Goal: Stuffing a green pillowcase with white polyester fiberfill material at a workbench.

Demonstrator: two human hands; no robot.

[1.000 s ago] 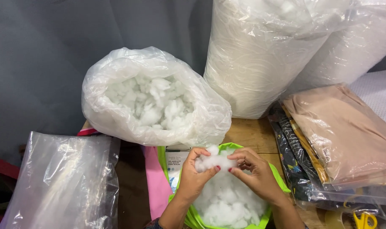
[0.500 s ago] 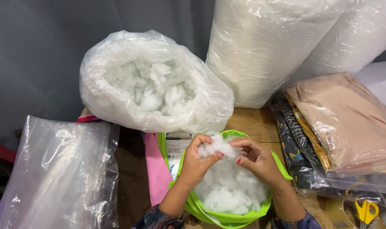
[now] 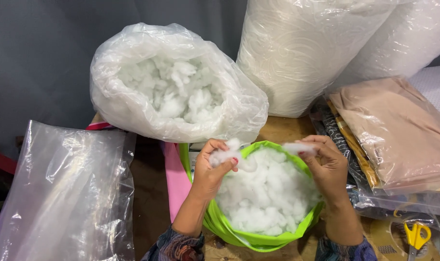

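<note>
A bright green fabric bag (image 3: 258,238) sits in front of me, full of white fluffy stuffing (image 3: 268,198). My left hand (image 3: 211,170) pinches one end of a tuft of stuffing (image 3: 226,154) above the bag's left rim. My right hand (image 3: 327,166) pinches the other piece of the tuft (image 3: 297,147) above the right rim. The two pieces are pulled apart, with only thin strands between them. Behind the green bag stands a large clear plastic bag (image 3: 133,106) open at the top and filled with more white stuffing (image 3: 174,87).
A limp clear plastic bag (image 3: 60,193) lies at the left. Large white wrapped rolls (image 3: 307,48) stand at the back right. Folded tan fabric in clear wrapping (image 3: 399,130) is stacked at the right. Yellow-handled scissors (image 3: 416,237) lie at the lower right. A pink strip (image 3: 174,179) lies beside the green bag.
My hands have pulled apart sideways, splitting the tuft they held together a second ago. The view has tilted slightly, showing more of the green bag and my sleeves.
</note>
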